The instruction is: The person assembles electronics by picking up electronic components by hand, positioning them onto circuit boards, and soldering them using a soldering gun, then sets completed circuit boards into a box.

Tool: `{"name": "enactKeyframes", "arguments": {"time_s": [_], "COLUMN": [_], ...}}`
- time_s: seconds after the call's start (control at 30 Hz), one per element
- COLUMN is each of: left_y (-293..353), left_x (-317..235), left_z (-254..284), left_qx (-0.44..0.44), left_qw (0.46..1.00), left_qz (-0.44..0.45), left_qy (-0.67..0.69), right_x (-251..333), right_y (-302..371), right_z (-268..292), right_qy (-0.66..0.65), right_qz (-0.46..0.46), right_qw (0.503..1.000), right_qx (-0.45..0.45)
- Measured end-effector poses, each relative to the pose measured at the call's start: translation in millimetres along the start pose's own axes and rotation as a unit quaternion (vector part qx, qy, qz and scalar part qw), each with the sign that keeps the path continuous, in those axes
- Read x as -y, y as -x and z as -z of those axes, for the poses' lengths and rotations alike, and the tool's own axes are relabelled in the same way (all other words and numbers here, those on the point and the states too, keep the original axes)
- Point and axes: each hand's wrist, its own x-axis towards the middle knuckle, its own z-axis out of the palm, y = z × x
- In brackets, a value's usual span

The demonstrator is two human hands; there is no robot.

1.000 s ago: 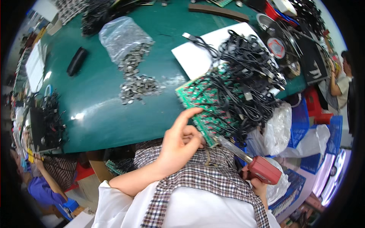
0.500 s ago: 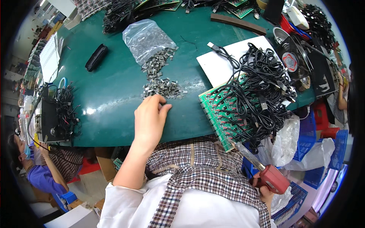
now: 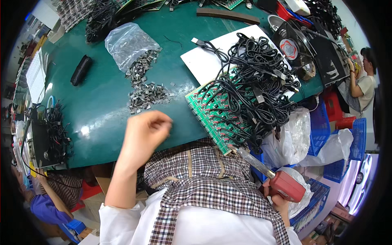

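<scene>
My left hand (image 3: 145, 134) hovers over the near edge of the table, just below a pile of small metal connectors (image 3: 149, 94). Its fingers are curled together and slightly blurred; whatever is between them is hidden. In my right hand (image 3: 281, 205) is a red soldering gun (image 3: 289, 186) with a long metal barrel. The tip reaches the near corner of a green circuit board panel (image 3: 202, 116); whether it touches, I cannot tell. Black USB cables (image 3: 253, 87) lie heaped over the panel, several with ends along its rows.
A clear plastic bag (image 3: 130, 44) spills connectors onto the green table (image 3: 102, 98). A white board (image 3: 196, 61) lies under the cables. Farther off are a black case (image 3: 81, 70), a brown bar (image 3: 226, 15) and a small fan (image 3: 289, 49). Co-workers sit at both sides.
My left hand has drawn back from the connector pile, its fingers now curled. The whole view has shifted, so the table things appear farther left. The soldering gun stays by the panel's corner.
</scene>
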Motion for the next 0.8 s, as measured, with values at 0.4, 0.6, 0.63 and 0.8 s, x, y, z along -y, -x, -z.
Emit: {"name": "enactKeyframes", "arguments": {"time_s": [0.4, 0.6, 0.63, 0.8], "left_y": [28.0, 26.6, 26.0, 24.3], "left_x": [-25.3, -24.4, -24.4, -24.8], "left_z": [-75.2, -80.9, -81.6, -83.5], "left_qx": [0.110, 0.096, 0.096, 0.089], "left_qw": [0.918, 0.927, 0.927, 0.927], "left_qz": [0.055, 0.064, 0.063, 0.062], "left_qy": [0.376, 0.356, 0.356, 0.359], "right_x": [16.6, 13.8, 13.5, 13.3], "right_y": [-17.2, -21.0, -21.3, -23.3], "right_z": [-16.7, -15.2, -15.3, -16.0], "right_qy": [-0.298, -0.269, -0.263, -0.257], "right_qz": [-0.065, -0.069, -0.073, -0.059], "right_qw": [0.952, 0.960, 0.962, 0.965], "right_qx": [-0.022, -0.006, 0.001, -0.009]}}
